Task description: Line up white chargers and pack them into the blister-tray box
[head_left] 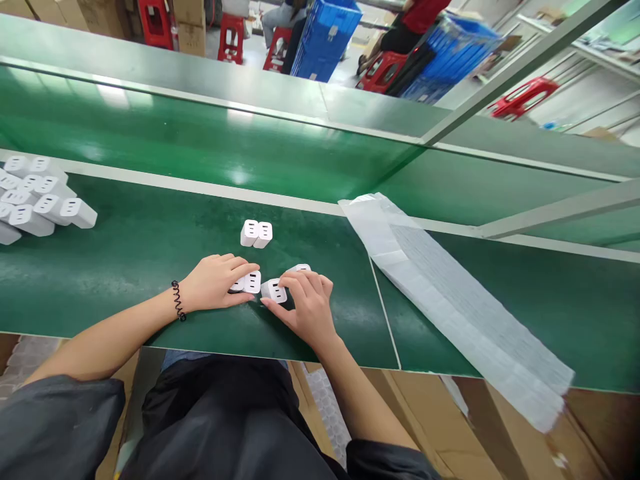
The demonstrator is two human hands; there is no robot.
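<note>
1. White USB chargers (253, 283): a pair, side by side, inside the left grip (223, 281), ports up on the green counter (165, 227).
2. Left grip: thumb and fingers closed around that pair, partly covering one.
3. Right grip (307, 307): thumb and fingertips pinching a single charger (277, 292), just right of the left grip's pair, small gap between.
4. Partly hidden charger (302, 267): just behind the right fingers; can't tell if held.
5. Standing pair (255, 233): just beyond both grips. Charger pile (47, 193): well left of left grip. Translucent white sheet (450, 293): right of right grip, overhanging near edge.
6. Step, my read: handling chargers into close-set pairs, ports up. Any next slide calls for light, level pressure from both grips; tall, narrow bodies could tip.
</note>
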